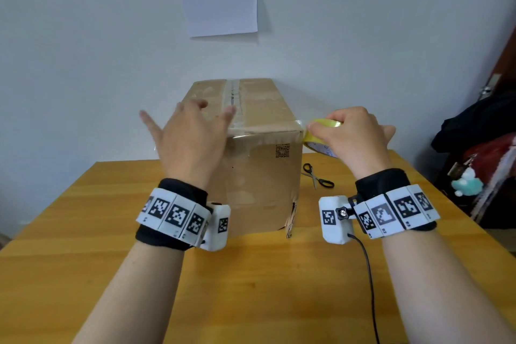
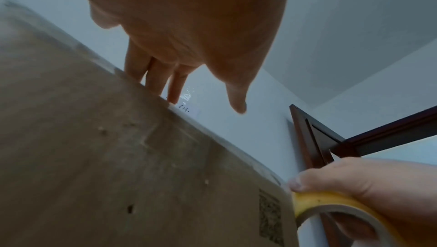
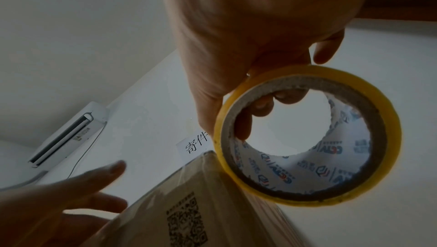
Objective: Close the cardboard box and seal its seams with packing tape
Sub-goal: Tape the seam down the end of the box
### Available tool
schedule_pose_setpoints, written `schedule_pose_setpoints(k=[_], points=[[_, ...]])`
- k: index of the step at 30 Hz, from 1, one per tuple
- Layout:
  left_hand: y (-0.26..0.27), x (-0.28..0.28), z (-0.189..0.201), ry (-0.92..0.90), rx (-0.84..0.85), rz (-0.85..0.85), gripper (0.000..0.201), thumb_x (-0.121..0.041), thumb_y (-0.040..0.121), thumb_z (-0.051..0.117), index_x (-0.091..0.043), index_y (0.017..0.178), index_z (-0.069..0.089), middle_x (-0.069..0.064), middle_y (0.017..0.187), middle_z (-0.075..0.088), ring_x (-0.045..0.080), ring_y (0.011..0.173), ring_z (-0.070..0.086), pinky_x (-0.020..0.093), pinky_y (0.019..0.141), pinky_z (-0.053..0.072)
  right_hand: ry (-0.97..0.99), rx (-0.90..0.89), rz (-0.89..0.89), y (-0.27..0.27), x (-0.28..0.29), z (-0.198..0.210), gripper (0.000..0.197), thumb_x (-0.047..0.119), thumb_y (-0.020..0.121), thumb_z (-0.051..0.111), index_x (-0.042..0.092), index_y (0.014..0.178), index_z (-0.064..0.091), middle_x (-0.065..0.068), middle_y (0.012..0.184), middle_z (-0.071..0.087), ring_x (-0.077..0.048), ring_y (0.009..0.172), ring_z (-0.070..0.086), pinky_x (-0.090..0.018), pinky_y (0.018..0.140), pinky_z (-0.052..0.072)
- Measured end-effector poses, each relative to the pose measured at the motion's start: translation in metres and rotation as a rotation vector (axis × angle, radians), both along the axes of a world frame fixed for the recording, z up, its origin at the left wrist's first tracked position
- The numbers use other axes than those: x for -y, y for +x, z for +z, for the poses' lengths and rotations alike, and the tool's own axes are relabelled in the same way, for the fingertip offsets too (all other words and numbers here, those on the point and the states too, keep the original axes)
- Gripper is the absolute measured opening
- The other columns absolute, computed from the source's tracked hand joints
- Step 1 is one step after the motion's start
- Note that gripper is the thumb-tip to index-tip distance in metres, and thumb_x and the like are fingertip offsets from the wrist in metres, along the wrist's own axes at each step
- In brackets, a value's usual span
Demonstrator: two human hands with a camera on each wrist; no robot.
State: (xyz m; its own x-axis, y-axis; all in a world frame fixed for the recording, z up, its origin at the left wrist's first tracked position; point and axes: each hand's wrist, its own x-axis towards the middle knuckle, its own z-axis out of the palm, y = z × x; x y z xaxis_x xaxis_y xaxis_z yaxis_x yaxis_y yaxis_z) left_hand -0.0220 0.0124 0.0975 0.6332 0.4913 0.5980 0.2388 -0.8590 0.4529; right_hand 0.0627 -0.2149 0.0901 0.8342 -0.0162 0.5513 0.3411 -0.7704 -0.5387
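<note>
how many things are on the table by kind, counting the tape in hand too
cardboard box: 1
scissors: 1
yellow packing tape roll, held in the right hand: 1
total: 3

The closed brown cardboard box (image 1: pixel 259 148) stands on the table, yellow tape roll (image 1: pixel 321 137) at its upper right corner.

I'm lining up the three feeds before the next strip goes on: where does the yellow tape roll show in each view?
Head: tape roll right of centre, gripped by the right hand at the cardboard box's top right corner.
Left wrist: tape roll at the bottom right, partly cut off by the frame.
Right wrist: tape roll right of centre, seen through its core.
Shared landmark: the QR code on the box.
</note>
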Motion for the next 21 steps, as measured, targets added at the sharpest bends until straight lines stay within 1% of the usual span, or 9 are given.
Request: schedule_pose_setpoints(k=[2, 4, 6, 10, 13, 16, 18, 20, 21], points=[[0.007, 0.013, -0.001, 0.072, -0.116, -0.027, 0.088, -0.085, 0.084, 0.03, -0.015, 0.132, 0.052, 0.004, 0.115, 0.071, 0.021, 0.115, 0.064, 0.055, 0.118, -0.013, -0.004, -0.001, 0.002, 0.001, 0.001, 0.0, 0.039, 0.054, 0.083, 0.061, 0.023, 0.059, 0.058, 0.005, 0.064, 0.057, -0.024, 0.081, 0.053, -0.041, 0.079, 0.025], [0.015, 0.016, -0.002, 0.097, -0.203, -0.015, 0.092, -0.087, 0.08, 0.034, -0.014, 0.134, 0.05, 0.007, 0.112, 0.072, 0.024, 0.114, 0.064, 0.057, 0.119, -0.009, -0.011, 0.003, -0.002, 0.001, 0.0, 0.0, 0.039, 0.054, 0.083, 0.061, 0.023, 0.059, 0.058, 0.006, 0.062, 0.055, -0.024, 0.08, 0.053, -0.04, 0.077, 0.024], [0.02, 0.017, -0.002, 0.068, -0.208, -0.008, 0.083, -0.081, 0.081, 0.041, -0.016, 0.132, 0.053, 0.006, 0.108, 0.073, 0.025, 0.11, 0.066, 0.057, 0.121, -0.003, -0.009, 0.009, -0.006, 0.001, 0.001, -0.001, 0.041, 0.055, 0.083, 0.06, 0.025, 0.056, 0.054, 0.007, 0.06, 0.052, -0.024, 0.078, 0.053, -0.039, 0.076, 0.023], [0.02, 0.014, -0.001, 0.062, -0.174, 0.024, 0.064, -0.068, 0.088, 0.048, -0.019, 0.128, 0.056, 0.003, 0.099, 0.074, 0.027, 0.103, 0.068, 0.055, 0.122, -0.003, 0.004, 0.008, 0.004, 0.002, 0.001, -0.003, 0.041, 0.054, 0.084, 0.061, 0.025, 0.056, 0.053, 0.007, 0.06, 0.052, -0.022, 0.077, 0.052, -0.038, 0.076, 0.021], [0.022, 0.006, -0.003, 0.023, -0.1, 0.017, 0.046, -0.052, 0.093, 0.053, -0.019, 0.124, 0.06, 0.001, 0.102, 0.075, 0.026, 0.106, 0.067, 0.053, 0.122, -0.004, 0.014, 0.004, 0.015, 0.003, 0.002, -0.004, 0.038, 0.052, 0.084, 0.06, 0.024, 0.057, 0.055, 0.007, 0.061, 0.054, -0.022, 0.077, 0.052, -0.038, 0.075, 0.021], [0.024, 0.0, -0.003, -0.003, -0.069, 0.011, 0.036, -0.043, 0.094, 0.055, -0.02, 0.121, 0.062, -0.002, 0.102, 0.076, 0.024, 0.109, 0.066, 0.051, 0.122, -0.003, 0.024, -0.004, 0.019, 0.005, 0.002, -0.005, 0.04, 0.05, 0.083, 0.06, 0.022, 0.057, 0.053, 0.005, 0.061, 0.052, -0.023, 0.077, 0.052, -0.039, 0.075, 0.022], [0.027, -0.003, -0.001, 0.018, -0.077, 0.011, 0.03, -0.036, 0.096, 0.055, -0.021, 0.121, 0.063, -0.002, 0.101, 0.076, 0.025, 0.108, 0.066, 0.05, 0.123, 0.004, 0.023, -0.003, 0.023, 0.005, 0.002, -0.004, 0.038, 0.05, 0.083, 0.06, 0.024, 0.057, 0.053, 0.006, 0.062, 0.054, -0.023, 0.078, 0.053, -0.039, 0.076, 0.022], [0.028, -0.005, 0.004, 0.023, -0.081, 0.005, 0.026, -0.029, 0.096, 0.056, -0.021, 0.12, 0.065, 0.001, 0.105, 0.075, 0.027, 0.109, 0.064, 0.049, 0.119, 0.022, 0.015, -0.005, 0.025, 0.005, 0.001, -0.004, 0.035, 0.05, 0.084, 0.06, 0.025, 0.059, 0.056, 0.007, 0.066, 0.057, -0.022, 0.08, 0.053, -0.038, 0.076, 0.021], [0.027, -0.005, 0.009, 0.006, -0.079, -0.014, 0.026, -0.028, 0.096, 0.057, -0.021, 0.119, 0.067, 0.002, 0.108, 0.074, 0.028, 0.11, 0.063, 0.047, 0.114, 0.032, 0.012, -0.004, 0.025, 0.005, 0.002, -0.004, 0.034, 0.05, 0.083, 0.06, 0.024, 0.061, 0.058, 0.007, 0.067, 0.058, -0.021, 0.08, 0.053, -0.038, 0.076, 0.02]])
